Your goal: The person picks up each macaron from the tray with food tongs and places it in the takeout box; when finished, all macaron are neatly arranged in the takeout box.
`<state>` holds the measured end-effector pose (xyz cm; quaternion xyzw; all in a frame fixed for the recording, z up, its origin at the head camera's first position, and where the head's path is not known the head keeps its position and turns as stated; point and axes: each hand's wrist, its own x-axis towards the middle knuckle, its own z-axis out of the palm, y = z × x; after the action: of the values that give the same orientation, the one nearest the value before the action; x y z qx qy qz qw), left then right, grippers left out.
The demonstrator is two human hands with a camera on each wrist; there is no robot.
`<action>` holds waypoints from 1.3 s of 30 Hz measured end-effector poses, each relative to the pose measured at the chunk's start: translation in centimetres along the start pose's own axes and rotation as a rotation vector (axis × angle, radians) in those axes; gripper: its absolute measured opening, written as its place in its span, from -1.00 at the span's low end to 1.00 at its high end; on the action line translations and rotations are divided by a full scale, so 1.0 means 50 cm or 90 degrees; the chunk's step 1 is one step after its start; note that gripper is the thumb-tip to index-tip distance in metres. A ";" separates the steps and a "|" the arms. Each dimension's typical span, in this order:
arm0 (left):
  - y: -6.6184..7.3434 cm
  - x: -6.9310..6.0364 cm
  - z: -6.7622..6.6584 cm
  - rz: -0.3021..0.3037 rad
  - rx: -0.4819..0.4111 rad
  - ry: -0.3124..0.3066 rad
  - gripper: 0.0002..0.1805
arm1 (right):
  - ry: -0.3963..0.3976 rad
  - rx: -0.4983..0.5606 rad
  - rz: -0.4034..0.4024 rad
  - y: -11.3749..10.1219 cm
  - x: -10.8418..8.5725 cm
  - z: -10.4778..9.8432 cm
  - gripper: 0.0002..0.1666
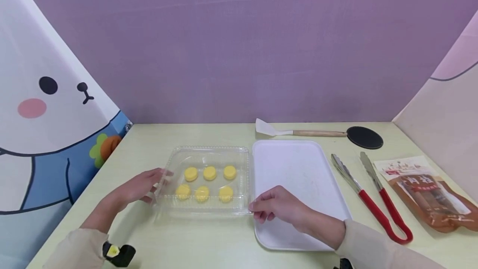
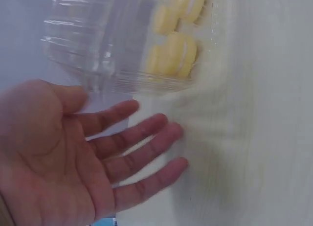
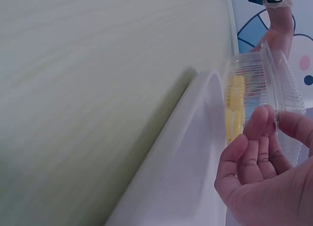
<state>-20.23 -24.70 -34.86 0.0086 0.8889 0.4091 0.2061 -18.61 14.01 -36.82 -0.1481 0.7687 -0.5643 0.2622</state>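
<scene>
A clear plastic clamshell box (image 1: 209, 155) with several yellow macarons (image 1: 210, 173) inside is on the table, its lid over them. At its front right corner my right hand (image 1: 278, 204) pinches the rim between thumb and fingers; the right wrist view also shows this hand (image 3: 271, 187) at the rim. My left hand (image 1: 138, 186) is at the box's left side, fingers spread. In the left wrist view the palm of the left hand (image 2: 63, 157) shows, fingers extended beside the box's end wall (image 2: 122, 81); whether they touch it I cannot tell.
A white tray (image 1: 295, 169) lies right of the box, under my right forearm. Red-handled metal tongs (image 1: 381, 206) and a brown food packet (image 1: 429, 194) are farther right. Behind the tray lie a white-headed spatula (image 1: 317, 133) and a black disc (image 1: 364, 137). A purple backdrop (image 1: 246, 53) stands behind.
</scene>
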 end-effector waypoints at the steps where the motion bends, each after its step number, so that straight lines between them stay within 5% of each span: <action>1: -0.002 -0.006 -0.001 -0.003 0.000 -0.005 -0.33 | 0.000 0.001 -0.002 0.000 0.000 0.000 -0.65; 9: -0.011 -0.052 -0.005 -0.043 -0.021 -0.053 -0.41 | -0.001 0.004 -0.005 0.000 -0.001 0.001 -0.67; 18: -0.027 -0.086 -0.008 0.004 -0.055 -0.159 -0.68 | -0.003 0.005 -0.009 -0.001 -0.001 0.002 -0.67; 39: -0.023 -0.084 -0.006 0.041 -0.068 -0.176 -0.75 | -0.009 -0.003 -0.012 -0.002 -0.002 0.000 -0.67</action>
<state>-16.32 -26.45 -34.00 0.0822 0.8283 0.4573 0.3132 -18.54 14.00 -36.68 -0.1596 0.7669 -0.5638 0.2617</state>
